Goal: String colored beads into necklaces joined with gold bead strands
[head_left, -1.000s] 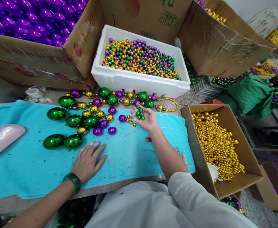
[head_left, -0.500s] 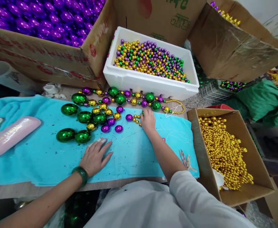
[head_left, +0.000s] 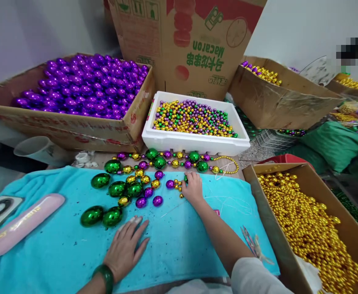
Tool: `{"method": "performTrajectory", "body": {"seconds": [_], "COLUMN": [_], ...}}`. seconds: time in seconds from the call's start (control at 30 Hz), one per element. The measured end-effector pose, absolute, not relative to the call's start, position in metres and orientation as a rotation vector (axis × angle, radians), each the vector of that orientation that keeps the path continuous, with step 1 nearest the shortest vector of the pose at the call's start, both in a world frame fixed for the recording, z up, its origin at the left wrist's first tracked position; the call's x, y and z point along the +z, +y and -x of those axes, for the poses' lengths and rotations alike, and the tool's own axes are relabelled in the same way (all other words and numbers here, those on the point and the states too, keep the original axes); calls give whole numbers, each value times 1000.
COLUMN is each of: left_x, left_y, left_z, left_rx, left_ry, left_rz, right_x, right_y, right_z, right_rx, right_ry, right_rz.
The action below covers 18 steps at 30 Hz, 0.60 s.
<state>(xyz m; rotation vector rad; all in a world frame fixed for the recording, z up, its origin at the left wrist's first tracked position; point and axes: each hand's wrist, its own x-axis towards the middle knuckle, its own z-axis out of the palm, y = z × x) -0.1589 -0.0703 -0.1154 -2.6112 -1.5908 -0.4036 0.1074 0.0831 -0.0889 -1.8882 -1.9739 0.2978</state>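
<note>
My right hand rests palm down on the turquoise towel, covering small green beads next to a short run of small gold beads. My left hand lies flat on the towel with fingers spread, holding nothing; a green bangle circles its wrist. Just beyond its fingertips sit large green baubles. More green, gold and purple baubles lie clustered further back, and a strung row of them runs along the towel's far edge. A thin needle lies between my hands.
A white foam box of small mixed beads stands behind the towel. A cardboard box of purple baubles is at the back left, a box of gold beads at the right. A pink case lies at the left, scissors at the right.
My right hand turned over from palm up with green beads in it to palm down on the towel. The camera tilted up, showing more of the boxes. My left hand stayed put.
</note>
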Motion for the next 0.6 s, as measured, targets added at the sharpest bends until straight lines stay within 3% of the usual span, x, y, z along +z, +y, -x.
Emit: {"method": "performTrajectory", "body": {"seconds": [0.37, 0.6], "left_x": [-103, -109], "left_y": [-70, -72], "left_z": [151, 157], "left_rx": [-312, -366], "left_ry": [-1854, -1711], "left_rz": [2729, 2675], "right_x": [-81, -71], "right_y": [101, 95], "right_z": [-136, -145], "right_rx": [937, 855], "right_ry": [-1438, -1373], "right_rz": [1688, 1688]}}
